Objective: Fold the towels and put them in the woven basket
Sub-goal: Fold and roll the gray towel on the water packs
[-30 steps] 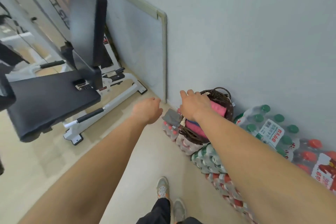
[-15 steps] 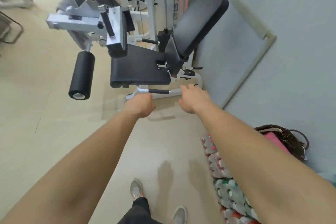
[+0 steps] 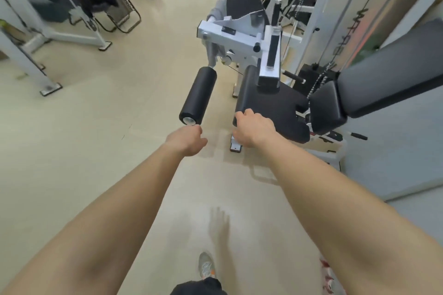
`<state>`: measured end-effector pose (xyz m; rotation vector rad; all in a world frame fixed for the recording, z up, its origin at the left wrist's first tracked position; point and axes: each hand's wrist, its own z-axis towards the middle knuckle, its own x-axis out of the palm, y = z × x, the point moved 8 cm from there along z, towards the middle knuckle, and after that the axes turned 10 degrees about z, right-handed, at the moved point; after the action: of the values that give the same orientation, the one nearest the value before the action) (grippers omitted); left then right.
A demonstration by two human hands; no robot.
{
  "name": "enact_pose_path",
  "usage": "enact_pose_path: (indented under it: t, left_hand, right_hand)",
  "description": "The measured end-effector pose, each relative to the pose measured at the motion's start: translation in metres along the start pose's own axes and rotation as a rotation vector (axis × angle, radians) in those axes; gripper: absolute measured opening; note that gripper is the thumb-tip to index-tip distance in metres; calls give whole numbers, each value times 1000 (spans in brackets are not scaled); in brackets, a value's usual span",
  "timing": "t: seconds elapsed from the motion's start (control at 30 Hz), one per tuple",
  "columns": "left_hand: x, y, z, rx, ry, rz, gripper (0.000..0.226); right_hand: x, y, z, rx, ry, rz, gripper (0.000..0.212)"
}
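1. Nearest, at the bottom edge, one shoe (image 3: pixel 206 267) stands on the pale floor (image 3: pixel 72 151); a strip of packed bottles (image 3: pixel 332 280) shows at the lower right edge, cut off by the right forearm.
2. Both bare arms reach forward over open floor. The left hand (image 3: pixel 185 140) is curled into a loose fist and holds nothing; it sits just below the end of the black roller (image 3: pixel 197 98), and whether they touch cannot be told.
3. The right hand (image 3: pixel 255 128) has its fingers loosely bent, empty, over the near edge of the black seat (image 3: pixel 275 108) — contact unclear.
4. To the right, a grey pad (image 3: pixel 393 72) and a grey board (image 3: pixel 395 151) crowd that side.
5. To the left the floor lies wide and bare up to white frames (image 3: pixel 31 72) and a blurred folding chair (image 3: pixel 96 2).
6. Farther on, a lane of floor runs between the machines toward bright glare.
7. Neither towels nor basket are in view.
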<state>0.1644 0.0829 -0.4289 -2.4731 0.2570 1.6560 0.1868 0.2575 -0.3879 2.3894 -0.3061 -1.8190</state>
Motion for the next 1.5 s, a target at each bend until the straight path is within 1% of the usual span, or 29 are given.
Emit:
enact_pose_path:
  t: [0.1,0.23,0.33,0.47,0.63,0.83,0.97,1.17,1.37,1.5]
  left_hand:
    - [-15,61,11,-51,-23,-35,47]
    - [-30,139,31,-127,-62,-19,48]
    - [-42,187,51,-172,-83,-36,51]
    - [-51,240,90,-218,-89,-62,51]
    - [-73,301,163,-232,-48,-20,53]
    - [-139,375,274,-239,-49,15,54]
    - [-173,410,344,-231,-54,-15,53]
    - [-203,454,457,-164,-21,-26,55]
    - [-249,498,585,-55,-21,20,55]
    - [-283,510,660,45,-6,64,56]
  right_hand:
    - [2,63,43,-71,13,5,45]
    - [9,137,97,-156,38,-8,43]
    - [13,182,136,-202,62,-37,40]
    - [19,232,195,-246,92,-61,40]
    - [19,283,288,-285,118,-93,42]
    - [-12,329,415,-293,134,-67,46]
    - [-46,347,495,-262,108,-67,47]
    - [-65,361,608,-181,115,-57,49]
    - [-80,372,724,-33,107,-36,48]
    - [-97,374,789,74,91,42,49]
